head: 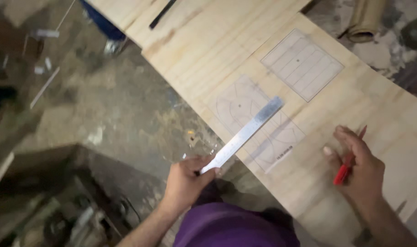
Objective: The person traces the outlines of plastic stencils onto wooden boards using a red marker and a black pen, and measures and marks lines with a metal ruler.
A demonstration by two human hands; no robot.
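Left hand: the left hand (188, 180) sits at about 7 o'clock in the view, off the near edge of the plywood sheet (363, 105), with its fingers curled shut around the near end of a steel ruler (245, 133).
Steel ruler: long, flat and silvery; it runs from the left hand up toward 1 o'clock, its far end lying over the nearer paper template (258, 124).
Right hand: the right hand (357, 167) rests on the plywood at about 4 o'clock, fingers loosely folded around a red pencil (347, 165) that lies between them, its tip pointing toward 1 o'clock.
Plywood sheet: pale, with visible grain, it serves as the bench surface and crosses the view from 11 o'clock down to 5 o'clock.
Nearer paper template: a thin sheet with curved drawn outlines, flat on the plywood near the centre, well apart from the right hand.
Farther paper template: a second sheet (302, 64) with straight parallel lines, lying toward 1 o'clock of the first, just beside it.
Floor: a dusty, stained concrete floor (108, 105) fills the 9 o'clock side, with small scraps scattered on it.
Clothing: a purple garment (226, 226) shows at 6 o'clock.
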